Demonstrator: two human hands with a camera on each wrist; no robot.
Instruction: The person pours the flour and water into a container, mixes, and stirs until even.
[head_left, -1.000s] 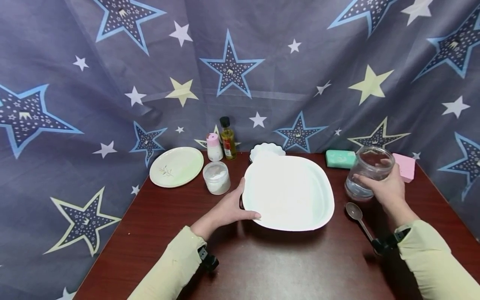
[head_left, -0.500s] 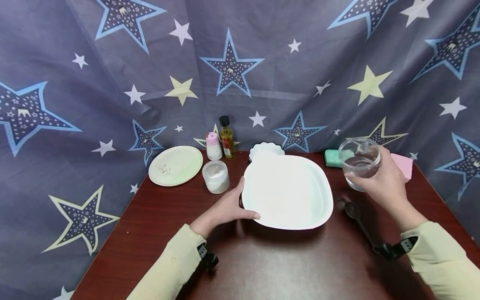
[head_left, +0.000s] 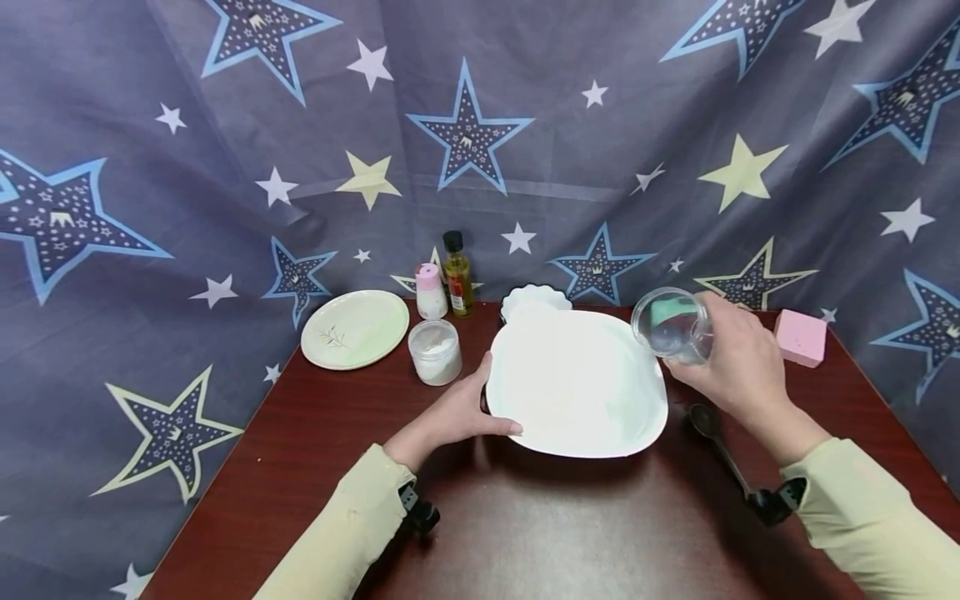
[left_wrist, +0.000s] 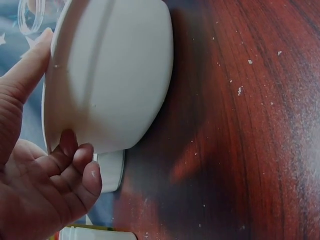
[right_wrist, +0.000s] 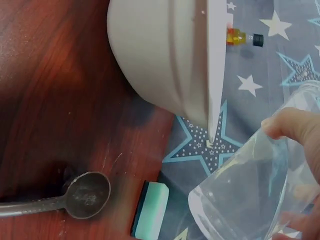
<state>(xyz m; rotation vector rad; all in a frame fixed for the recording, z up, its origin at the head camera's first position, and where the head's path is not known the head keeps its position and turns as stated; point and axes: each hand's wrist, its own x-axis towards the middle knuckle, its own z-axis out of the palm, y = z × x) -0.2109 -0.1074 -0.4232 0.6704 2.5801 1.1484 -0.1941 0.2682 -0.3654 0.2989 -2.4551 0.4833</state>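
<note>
A white basin [head_left: 577, 392] stands at the middle of the dark red table. My left hand [head_left: 468, 412] grips its left rim, the thumb over the near left edge; in the left wrist view the curled fingers [left_wrist: 75, 165] show against the basin's outer wall. With my right hand [head_left: 750, 358] I hold a clear jar [head_left: 667, 325], raised and tilted left, its mouth overlapping the basin's right rim in the head view. Clear liquid shows inside the jar [right_wrist: 250, 185] in the right wrist view. A metal spoon [head_left: 723, 454] lies below my right hand.
Along the back are an oval plate [head_left: 356, 331], a pink-capped shaker [head_left: 430, 293], an oil bottle [head_left: 457, 283] and a scalloped white dish [head_left: 536, 298]. A tub of white powder [head_left: 435, 358] sits left of the basin. A pink block [head_left: 800, 337] and a green sponge [right_wrist: 152, 210] lie right.
My right hand has lifted the jar off the table, carried it left to the basin's right rim and tipped it. My left hand stays on the basin.
</note>
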